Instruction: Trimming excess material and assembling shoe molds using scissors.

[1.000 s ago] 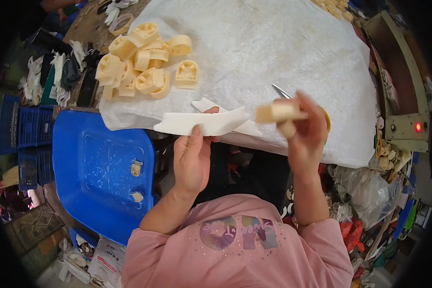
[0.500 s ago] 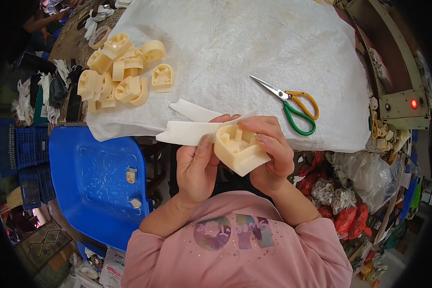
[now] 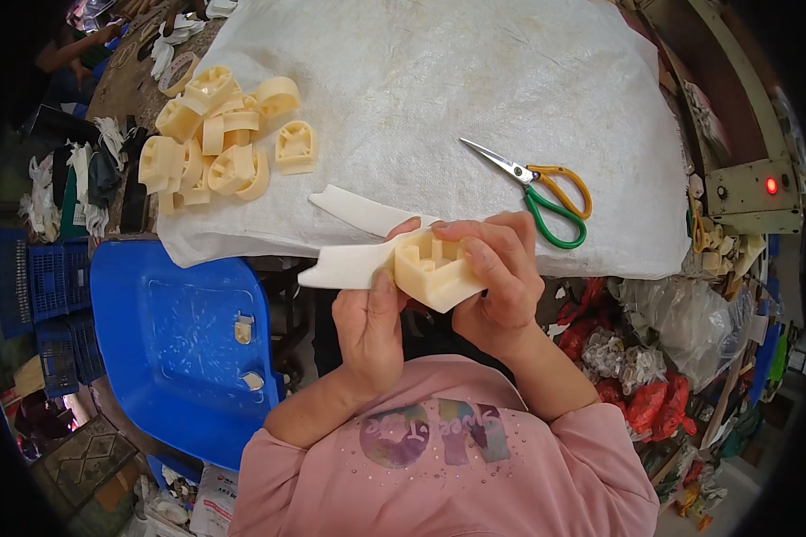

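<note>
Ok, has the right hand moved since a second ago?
Yes, leftward, toward the left hand: a second ago the right hand overlapped the scissors in view; now it is clear of them, to their lower left.

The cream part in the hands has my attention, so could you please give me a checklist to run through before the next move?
1. Cream part gripped: ok, the right hand holds it.
2. White strip gripped: ok, the left hand pinches it beside the part.
3. Strip lying fully against the part: not ok, its left end sticks out free.
4. Strip flat behind the part: cannot tell, the part and fingers hide it.
5. Scissors clear of the hands: ok, they lie apart on the white sheet.
</note>
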`<state>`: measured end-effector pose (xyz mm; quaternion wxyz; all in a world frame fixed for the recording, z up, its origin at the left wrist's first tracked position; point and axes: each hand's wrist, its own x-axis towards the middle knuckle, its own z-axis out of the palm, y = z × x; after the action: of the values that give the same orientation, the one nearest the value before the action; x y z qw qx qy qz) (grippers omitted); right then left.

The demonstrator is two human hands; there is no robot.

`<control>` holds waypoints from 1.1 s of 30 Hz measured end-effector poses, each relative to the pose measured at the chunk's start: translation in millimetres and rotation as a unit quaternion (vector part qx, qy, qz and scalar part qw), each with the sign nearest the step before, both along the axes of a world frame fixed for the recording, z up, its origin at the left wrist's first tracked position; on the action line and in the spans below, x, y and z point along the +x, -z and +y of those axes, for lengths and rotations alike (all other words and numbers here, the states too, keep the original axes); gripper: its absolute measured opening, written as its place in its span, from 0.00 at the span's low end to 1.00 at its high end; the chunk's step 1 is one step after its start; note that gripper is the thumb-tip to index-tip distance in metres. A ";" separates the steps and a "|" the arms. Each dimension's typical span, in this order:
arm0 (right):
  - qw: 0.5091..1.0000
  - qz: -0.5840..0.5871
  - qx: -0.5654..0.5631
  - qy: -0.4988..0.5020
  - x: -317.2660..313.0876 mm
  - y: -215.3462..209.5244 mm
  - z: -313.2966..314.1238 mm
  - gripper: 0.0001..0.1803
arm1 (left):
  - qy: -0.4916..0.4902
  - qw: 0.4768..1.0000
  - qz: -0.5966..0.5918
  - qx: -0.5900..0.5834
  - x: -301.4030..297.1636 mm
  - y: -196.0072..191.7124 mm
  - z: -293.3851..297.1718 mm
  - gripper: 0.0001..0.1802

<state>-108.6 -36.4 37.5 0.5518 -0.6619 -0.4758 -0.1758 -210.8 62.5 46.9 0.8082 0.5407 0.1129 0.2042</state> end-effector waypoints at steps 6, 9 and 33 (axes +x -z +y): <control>0.996 -0.066 -0.027 0.051 9.4 5.4 1.1 0.25 | 0.002 0.992 -0.013 0.125 -1.5 7.3 10.5 0.28; 0.996 -0.058 -0.035 0.050 11.1 -2.2 -2.9 0.24 | -0.037 0.992 0.043 0.116 -2.8 -0.8 22.5 0.25; 0.934 -0.095 -0.343 0.003 5.1 -7.0 -13.0 0.18 | -0.015 0.871 0.182 0.455 -7.9 0.4 9.0 0.21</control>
<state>-103.5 -49.4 44.5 0.2425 -0.7926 -0.5555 -0.0658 -218.7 71.5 46.4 0.4346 0.8746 0.1607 0.1427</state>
